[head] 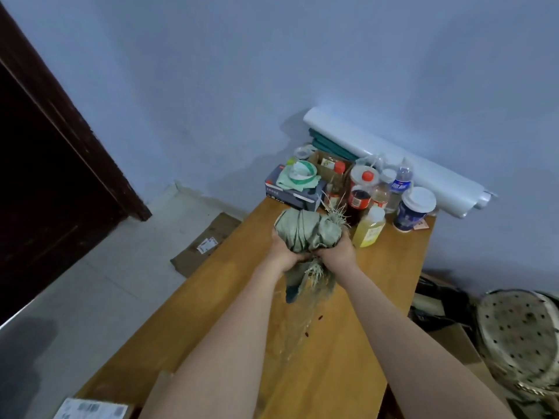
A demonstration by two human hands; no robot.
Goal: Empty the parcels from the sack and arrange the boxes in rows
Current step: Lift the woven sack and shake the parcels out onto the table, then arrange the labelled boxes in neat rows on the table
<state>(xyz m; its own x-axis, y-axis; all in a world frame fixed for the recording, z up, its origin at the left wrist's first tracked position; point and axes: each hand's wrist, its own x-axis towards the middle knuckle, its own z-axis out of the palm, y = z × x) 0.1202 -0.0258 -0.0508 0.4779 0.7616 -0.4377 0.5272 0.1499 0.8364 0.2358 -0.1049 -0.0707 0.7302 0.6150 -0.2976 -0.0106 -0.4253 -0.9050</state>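
A grey-green woven sack (pixel 305 229), bunched into a tight bundle with frayed threads, is held above the wooden table (pixel 230 297). My left hand (pixel 282 254) grips its left underside. My right hand (pixel 337 251) grips its right underside. A loose end of the sack (pixel 305 285) hangs down below my hands toward the table. One cardboard parcel with a white label (pixel 90 409) lies at the table's near left corner, partly cut off by the frame edge.
Bottles (pixel 360 198), a yellow oil bottle (pixel 369 228), a paper cup (pixel 414 210), a tissue box (pixel 290 192) and a white roll (pixel 393 158) crowd the table's far end against the wall. Flattened cardboard (pixel 205 246) lies on the floor at left. A perforated metal basin (pixel 520 337) stands at right.
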